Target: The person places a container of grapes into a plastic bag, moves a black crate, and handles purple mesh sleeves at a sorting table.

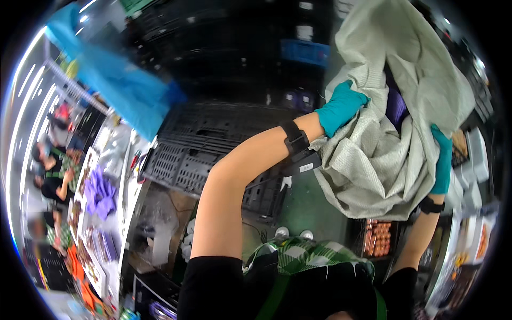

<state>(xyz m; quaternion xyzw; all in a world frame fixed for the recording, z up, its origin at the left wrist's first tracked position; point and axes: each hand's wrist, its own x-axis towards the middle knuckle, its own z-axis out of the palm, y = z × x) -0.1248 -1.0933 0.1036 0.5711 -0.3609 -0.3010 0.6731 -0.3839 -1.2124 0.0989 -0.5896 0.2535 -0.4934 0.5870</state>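
A large white woven plastic sack hangs crumpled in front of me, well above the green floor. My left hand, in a teal glove, grips a fold of the fabric on its left side. On the right side my right hand, gloved the same way, holds the sack's edge, its fingertips partly hidden by the cloth. Something purple and shiny shows through the gap between the folds; what it is cannot be made out. Black straps circle both wrists, and a small dark device sits by the left one.
Stacked black plastic crates stand to my left, near blue plastic sheeting. Beyond is a white counter with purple cloth, where people work. A crate of packaged reddish food is low on the right, near white foam boxes.
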